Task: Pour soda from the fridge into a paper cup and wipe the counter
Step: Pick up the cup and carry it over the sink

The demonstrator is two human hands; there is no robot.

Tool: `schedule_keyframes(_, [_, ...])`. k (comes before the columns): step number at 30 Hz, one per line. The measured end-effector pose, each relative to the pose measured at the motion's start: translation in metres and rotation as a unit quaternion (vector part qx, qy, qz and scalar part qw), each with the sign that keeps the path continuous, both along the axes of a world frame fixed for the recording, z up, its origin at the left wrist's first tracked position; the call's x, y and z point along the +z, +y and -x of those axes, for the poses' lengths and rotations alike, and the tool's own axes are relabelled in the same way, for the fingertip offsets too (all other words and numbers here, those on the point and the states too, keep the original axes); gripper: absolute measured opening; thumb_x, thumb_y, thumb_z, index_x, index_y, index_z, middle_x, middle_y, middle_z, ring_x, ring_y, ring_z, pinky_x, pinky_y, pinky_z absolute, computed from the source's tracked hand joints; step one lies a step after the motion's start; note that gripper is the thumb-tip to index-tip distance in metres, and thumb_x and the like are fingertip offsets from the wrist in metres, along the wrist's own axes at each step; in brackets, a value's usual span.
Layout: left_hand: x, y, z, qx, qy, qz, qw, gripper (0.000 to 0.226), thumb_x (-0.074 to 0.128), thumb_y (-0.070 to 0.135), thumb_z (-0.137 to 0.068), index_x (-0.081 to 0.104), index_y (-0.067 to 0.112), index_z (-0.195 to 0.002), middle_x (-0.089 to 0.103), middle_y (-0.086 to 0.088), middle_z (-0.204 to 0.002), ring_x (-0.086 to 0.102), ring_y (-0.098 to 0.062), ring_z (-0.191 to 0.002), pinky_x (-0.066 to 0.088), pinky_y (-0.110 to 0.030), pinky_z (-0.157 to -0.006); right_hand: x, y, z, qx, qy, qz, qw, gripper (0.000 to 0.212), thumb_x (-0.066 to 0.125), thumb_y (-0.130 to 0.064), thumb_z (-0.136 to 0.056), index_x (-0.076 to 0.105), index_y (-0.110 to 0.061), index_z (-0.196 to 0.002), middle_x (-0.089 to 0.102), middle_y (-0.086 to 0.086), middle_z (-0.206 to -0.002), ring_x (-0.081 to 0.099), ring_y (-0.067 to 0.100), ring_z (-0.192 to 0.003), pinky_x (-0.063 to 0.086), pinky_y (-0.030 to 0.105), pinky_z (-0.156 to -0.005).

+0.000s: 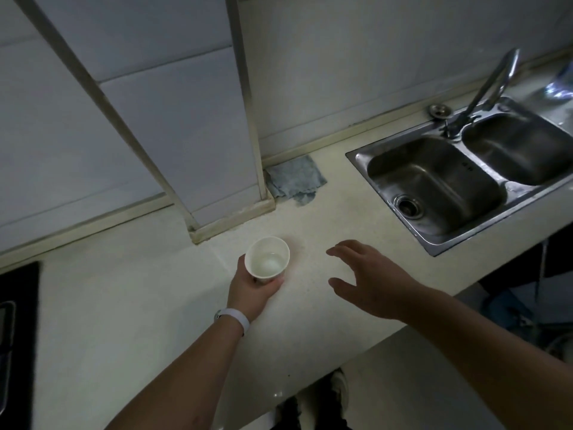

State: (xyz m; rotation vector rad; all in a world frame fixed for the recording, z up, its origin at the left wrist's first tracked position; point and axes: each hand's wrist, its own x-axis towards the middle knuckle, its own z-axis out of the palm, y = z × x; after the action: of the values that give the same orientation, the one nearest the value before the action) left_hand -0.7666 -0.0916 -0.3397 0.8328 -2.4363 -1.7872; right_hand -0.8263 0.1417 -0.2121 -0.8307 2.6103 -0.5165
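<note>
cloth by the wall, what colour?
Mottled blue-grey cloth, seen in the head view.

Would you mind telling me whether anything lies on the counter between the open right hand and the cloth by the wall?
Nothing visible does. Only bare counter lies between the right hand and the cloth; the cup sits off to the left, held by the left hand.

steel double sink [434,243], curved tap [493,85], black hob [18,336], tiled wall [341,72]
</note>
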Motion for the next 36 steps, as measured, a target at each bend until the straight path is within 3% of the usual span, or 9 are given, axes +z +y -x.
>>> schedule_keyframes(5, [0.017,-0.004,0.003,-0.014,0.03,-0.001,0.999,0.073,0.089,0.022,-0.067,0.042,0.035,-0.122,0.059,0.019,-0.109,0.057,0.0,-0.099,0.047,-0.021,-0.077,0.01,0.004,-0.009,-0.02,0.011,-0.004,1.0,0.057,0.055,-0.047,-0.093,0.037,-0.028,-0.143,0.038,-0.007,-0.147,0.042,0.013,-0.127,0.042,0.029,-0.099])
schedule_keyframes(11, [0.052,0.002,0.018,-0.055,0.087,0.009,0.995,0.074,0.088,0.012,-0.069,0.043,0.033,-0.123,0.055,0.026,-0.106,0.052,0.012,-0.094,0.042,-0.01,-0.075,0.025,0.01,-0.021,-0.055,0.035,0.008,0.998,0.057,0.056,-0.047,-0.092,0.038,-0.028,-0.143,0.04,-0.006,-0.146,0.044,0.014,-0.126,0.045,0.034,-0.1])
schedule_keyframes(16, [0.07,0.012,0.035,-0.096,0.116,-0.006,0.989,0.076,0.091,0.015,-0.064,0.048,0.035,-0.123,0.06,0.021,-0.111,0.058,-0.002,-0.102,0.048,-0.022,-0.084,0.031,0.026,-0.035,-0.105,0.053,0.013,0.993,0.057,0.057,-0.047,-0.092,0.039,-0.028,-0.142,0.041,-0.006,-0.146,0.045,0.014,-0.125,0.046,0.032,-0.098])
schedule_keyframes(20, [0.085,0.037,0.048,-0.138,0.138,-0.01,0.981,0.087,0.087,0.044,-0.047,0.052,0.032,-0.126,0.065,0.008,-0.118,0.06,-0.018,-0.112,0.054,-0.043,-0.092,0.039,0.045,-0.039,-0.147,0.07,0.016,0.987,0.057,0.057,-0.048,-0.091,0.039,-0.03,-0.142,0.04,-0.007,-0.146,0.046,0.014,-0.125,0.045,0.031,-0.099])
schedule_keyframes(22, [0.094,0.056,0.054,-0.168,0.149,-0.011,0.975,0.088,0.088,0.041,-0.05,0.05,0.031,-0.129,0.064,0.006,-0.12,0.059,-0.017,-0.113,0.053,-0.038,-0.091,0.045,0.056,-0.04,-0.165,0.081,0.018,0.983,0.056,0.057,-0.048,-0.091,0.039,-0.03,-0.142,0.04,-0.007,-0.146,0.046,0.014,-0.125,0.045,0.031,-0.099])
schedule_keyframes(26, [0.111,0.097,0.068,-0.231,0.175,-0.009,0.957,0.078,0.089,0.017,-0.067,0.046,0.032,-0.131,0.059,0.008,-0.122,0.055,-0.006,-0.109,0.05,-0.019,-0.087,0.054,0.083,-0.042,-0.194,0.096,0.019,0.976,0.057,0.057,-0.048,-0.091,0.039,-0.03,-0.142,0.039,-0.006,-0.147,0.043,0.015,-0.129,0.043,0.031,-0.101])
schedule_keyframes(29, [0.12,0.131,0.078,-0.271,0.18,0.003,0.945,0.083,0.088,0.02,-0.068,0.044,0.025,-0.138,0.057,0.006,-0.128,0.053,-0.011,-0.114,0.05,-0.009,-0.079,0.057,0.108,-0.045,-0.21,0.11,0.014,0.971,0.059,0.057,-0.049,-0.091,0.037,-0.031,-0.143,0.039,-0.007,-0.148,0.042,0.014,-0.13,0.041,0.029,-0.101])
schedule_keyframes(33, [0.13,0.181,0.088,-0.294,0.182,0.0,0.938,0.084,0.088,0.021,-0.068,0.043,0.026,-0.138,0.056,0.004,-0.129,0.053,-0.014,-0.117,0.055,-0.022,-0.084,0.062,0.152,-0.044,-0.219,0.122,0.012,0.968,0.06,0.057,-0.049,-0.09,0.037,-0.031,-0.143,0.038,-0.008,-0.147,0.039,0.014,-0.131,0.04,0.034,-0.104])
schedule_keyframes(36, [0.136,0.217,0.095,-0.311,0.182,-0.004,0.933,0.085,0.089,0.024,-0.066,0.043,0.03,-0.137,0.057,0.007,-0.127,0.055,-0.013,-0.116,0.052,-0.013,-0.076,0.068,0.187,-0.044,-0.226,0.136,0.013,0.964,0.059,0.056,-0.05,-0.09,0.038,-0.031,-0.142,0.037,-0.008,-0.148,0.039,0.014,-0.131,0.04,0.033,-0.105])
